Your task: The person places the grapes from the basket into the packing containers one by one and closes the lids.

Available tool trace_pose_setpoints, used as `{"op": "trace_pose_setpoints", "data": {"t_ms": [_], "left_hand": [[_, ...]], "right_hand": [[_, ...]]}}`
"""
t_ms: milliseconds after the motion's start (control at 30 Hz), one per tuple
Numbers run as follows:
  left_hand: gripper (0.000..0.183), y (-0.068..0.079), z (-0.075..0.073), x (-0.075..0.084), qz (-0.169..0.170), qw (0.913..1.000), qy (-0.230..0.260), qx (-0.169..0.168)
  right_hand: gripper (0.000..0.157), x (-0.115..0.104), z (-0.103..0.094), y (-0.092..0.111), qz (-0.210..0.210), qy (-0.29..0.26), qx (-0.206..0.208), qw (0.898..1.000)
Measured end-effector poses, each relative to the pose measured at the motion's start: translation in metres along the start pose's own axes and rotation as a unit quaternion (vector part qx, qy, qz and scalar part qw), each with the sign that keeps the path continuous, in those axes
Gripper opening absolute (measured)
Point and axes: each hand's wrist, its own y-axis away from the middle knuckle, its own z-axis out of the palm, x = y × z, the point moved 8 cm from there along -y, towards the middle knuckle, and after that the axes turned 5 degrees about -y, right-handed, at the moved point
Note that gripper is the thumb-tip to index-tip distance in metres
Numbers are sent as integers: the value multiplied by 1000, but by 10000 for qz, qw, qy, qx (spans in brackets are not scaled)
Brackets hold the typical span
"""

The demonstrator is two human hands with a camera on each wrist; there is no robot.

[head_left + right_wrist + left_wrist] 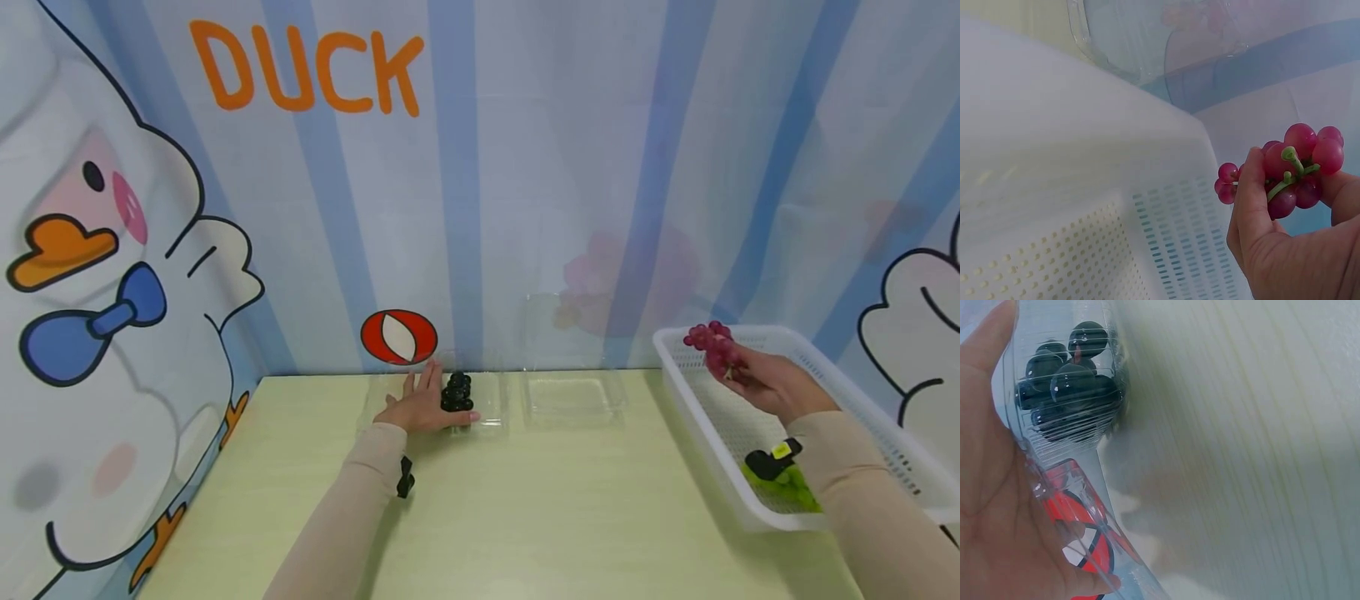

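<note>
My left hand (420, 408) lies against a clear plastic clamshell box (491, 408), its fingers spread and its thumb along the front. Black grapes (457, 392) sit in that box; the left wrist view shows the dark grapes (1072, 381) through the ridged plastic, with the palm beside the box's edge. Over the far end of a white basket (693, 433), my right hand (776, 383) grips a bunch of red grapes (716, 346). Green stems stick out between the red grapes (1300, 156) in the right wrist view. Lower in the basket are green grapes (795, 487), partly behind the right wrist.
A second clear clamshell box (573, 396) stands with its lid up between the first box and the basket. Behind the pale wooden table (525, 517) hangs a striped curtain (510, 208) with a duck print.
</note>
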Motion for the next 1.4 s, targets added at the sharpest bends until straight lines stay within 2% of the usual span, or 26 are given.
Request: {"op": "trace_pose_setpoints", "data": {"t_ms": [767,1033,1400], "left_hand": [[128,4,-4,0,-16,10000,59,55],[127,4,-3,1,-35,10000,3,18],[127,5,-3,2,-17,10000,-34,-5]], "right_hand": [[11,9,40,-5,-96,467,-75,9988],[14,17,53,-8,-106,592,-274,9978],[13,25,67,-14,-120,662,-165,9976]]}}
